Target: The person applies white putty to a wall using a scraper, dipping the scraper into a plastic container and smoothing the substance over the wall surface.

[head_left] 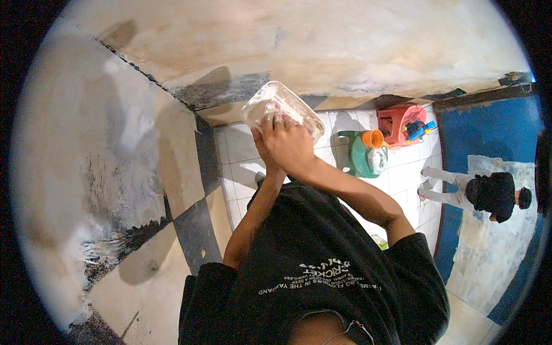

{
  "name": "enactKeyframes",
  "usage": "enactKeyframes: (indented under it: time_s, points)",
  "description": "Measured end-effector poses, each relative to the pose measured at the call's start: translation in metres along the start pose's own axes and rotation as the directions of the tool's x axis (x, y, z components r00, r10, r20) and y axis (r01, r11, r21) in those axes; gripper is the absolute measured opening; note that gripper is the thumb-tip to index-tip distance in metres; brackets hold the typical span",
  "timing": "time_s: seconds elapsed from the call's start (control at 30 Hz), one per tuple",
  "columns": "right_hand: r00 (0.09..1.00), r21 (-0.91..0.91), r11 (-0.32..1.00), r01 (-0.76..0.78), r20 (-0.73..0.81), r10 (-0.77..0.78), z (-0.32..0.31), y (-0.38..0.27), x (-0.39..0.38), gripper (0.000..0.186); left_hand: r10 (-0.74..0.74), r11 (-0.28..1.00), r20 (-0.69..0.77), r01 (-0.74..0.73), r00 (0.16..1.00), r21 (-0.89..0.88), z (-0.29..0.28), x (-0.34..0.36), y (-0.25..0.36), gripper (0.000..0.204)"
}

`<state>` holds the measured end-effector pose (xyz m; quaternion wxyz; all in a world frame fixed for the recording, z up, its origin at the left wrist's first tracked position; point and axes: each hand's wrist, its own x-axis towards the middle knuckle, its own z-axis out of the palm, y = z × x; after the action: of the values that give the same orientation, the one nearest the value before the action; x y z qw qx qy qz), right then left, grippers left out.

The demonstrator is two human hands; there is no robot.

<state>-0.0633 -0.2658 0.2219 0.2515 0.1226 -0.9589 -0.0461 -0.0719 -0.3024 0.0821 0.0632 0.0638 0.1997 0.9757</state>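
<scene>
A rectangular plastic tub [309, 119], smeared inside with white paste [263, 108], is held out in front of my chest. My left hand [263, 150] grips its near side, partly covered by my right hand. My right hand [287, 142] reaches over the near rim into the tub. Its fingers are bent down into the white paste, and their tips are coated with it. Whether those fingers pinch anything is hidden.
Patchy plastered walls stand ahead and at the left [115, 155]. On the white tiled floor are a green stool [357, 155] with an orange cup [372, 138], and a red stool [391, 123] with a blue item [422, 132]. Another person [489, 192] stands by the blue wall [468, 132].
</scene>
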Motion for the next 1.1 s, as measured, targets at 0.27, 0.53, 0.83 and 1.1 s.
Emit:
enactKeyframes:
  time_s: [0.27, 0.53, 0.83, 1.1]
  points:
    - [0.971, 0.120, 0.987, -0.109, 0.227, 0.079, -0.018, 0.015, 0.017, 0.029, -0.161, 0.987, -0.411, 0.153, 0.897, -0.052, 0.053, -0.004, 0.034, 0.057]
    - [0.943, 0.113, 0.992, 0.048, 0.324, -0.082, -0.013, -0.025, 0.016, 0.032, 0.034, 0.963, 0.272, 0.041, 0.962, -0.266, -0.036, 0.003, 0.007, 0.054]
    - [0.975, 0.084, 0.996, 0.034, 0.215, -0.052, -0.005, -0.018, 0.023, 0.028, -0.016, 0.903, -0.184, 0.093, 0.983, 0.418, 0.029, -0.008, 0.039, 0.055]
    - [0.955, 0.169, 0.981, -0.095, 0.292, 0.042, -0.018, 0.015, 0.025, 0.020, -0.108, 0.991, -0.433, 0.130, 0.895, 0.020, 0.042, -0.004, 0.050, 0.052]
